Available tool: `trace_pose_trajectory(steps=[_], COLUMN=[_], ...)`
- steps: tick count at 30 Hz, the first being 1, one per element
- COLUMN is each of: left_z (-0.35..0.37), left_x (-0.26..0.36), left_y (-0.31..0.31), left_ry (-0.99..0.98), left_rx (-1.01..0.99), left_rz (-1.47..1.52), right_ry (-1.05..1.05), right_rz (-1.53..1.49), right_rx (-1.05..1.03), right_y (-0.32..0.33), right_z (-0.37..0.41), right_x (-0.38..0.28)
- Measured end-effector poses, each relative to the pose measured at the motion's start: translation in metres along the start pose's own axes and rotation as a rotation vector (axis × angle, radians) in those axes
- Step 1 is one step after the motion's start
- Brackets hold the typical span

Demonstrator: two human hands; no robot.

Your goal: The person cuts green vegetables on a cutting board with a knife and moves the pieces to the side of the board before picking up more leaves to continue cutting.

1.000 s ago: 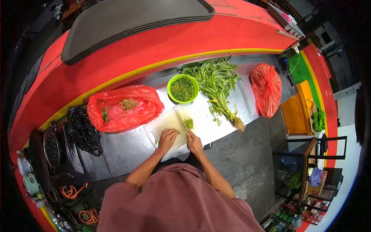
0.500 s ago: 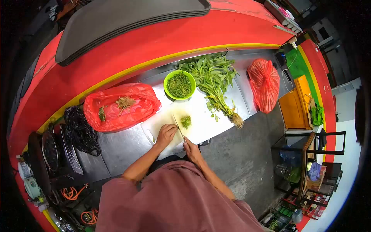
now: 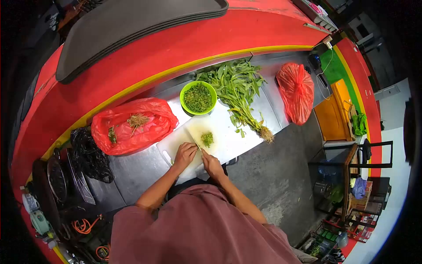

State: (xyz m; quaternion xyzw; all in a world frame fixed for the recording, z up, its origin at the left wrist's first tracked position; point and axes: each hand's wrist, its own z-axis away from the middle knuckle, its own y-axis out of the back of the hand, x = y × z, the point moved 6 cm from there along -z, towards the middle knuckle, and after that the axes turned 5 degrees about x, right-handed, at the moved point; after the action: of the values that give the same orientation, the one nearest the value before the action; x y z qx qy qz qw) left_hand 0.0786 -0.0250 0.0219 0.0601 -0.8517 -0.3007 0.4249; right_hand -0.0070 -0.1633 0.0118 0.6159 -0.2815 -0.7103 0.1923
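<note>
My right hand (image 3: 213, 165) is closed around the handle of a knife (image 3: 194, 137), whose blade points forward across a pale cutting board (image 3: 167, 143). Left of the blade, my left hand (image 3: 185, 155) rests on the board with bent, closed fingers; whatever they hold is hidden. A small heap of chopped greens (image 3: 207, 139) lies just right of the knife. Beyond the board stands a lime-green bowl (image 3: 183, 102) with more cut greens in it. To its right, a bunch of leafy green stalks (image 3: 241, 90) lies with its roots towards me.
An opened red plastic bag (image 3: 151, 143) with root trimmings lies on the left of the metal counter (image 3: 132, 169), beside a black bag (image 3: 85, 154). A tied red bag (image 3: 295, 94) sits at the right. Stacked dark trays (image 3: 140, 31) rest on the red ledge (image 3: 246, 31).
My right hand has moved forward on the board with the knife. My left hand has stayed beside the blade. The whole view has shifted slightly.
</note>
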Motion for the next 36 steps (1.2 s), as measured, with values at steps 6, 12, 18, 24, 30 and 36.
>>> trace_pose_trajectory(steps=[6, 12, 18, 24, 30, 36], left_z=[-0.001, 0.0, -0.001, -0.002, 0.003, 0.003], left_x=[0.0, -0.002, -0.001, 0.003, -0.002, -0.001], left_y=[0.004, 0.003, 0.003, 0.008, 0.004, 0.003], left_ry=[0.042, 0.026, 0.031, 0.038, 0.102, 0.085], left_rx=[0.011, 0.017, 0.002, -0.035, 0.016, 0.024], left_rz=[0.018, 0.012, 0.007, -0.03, -0.016, -0.046], right_ry=[-0.157, -0.127, -0.018, -0.106, -0.153, -0.114], right_rz=[-0.089, -0.135, -0.034, -0.097, -0.093, -0.084], right_rx=[-0.079, -0.028, 0.019, -0.071, -0.056, -0.019], right_y=[0.011, 0.008, -0.004, 0.012, 0.005, -0.002], right_z=[-0.013, 0.008, -0.007, -0.018, 0.007, -0.014], right_x=[-0.012, -0.005, -0.002, -0.016, -0.005, -0.009])
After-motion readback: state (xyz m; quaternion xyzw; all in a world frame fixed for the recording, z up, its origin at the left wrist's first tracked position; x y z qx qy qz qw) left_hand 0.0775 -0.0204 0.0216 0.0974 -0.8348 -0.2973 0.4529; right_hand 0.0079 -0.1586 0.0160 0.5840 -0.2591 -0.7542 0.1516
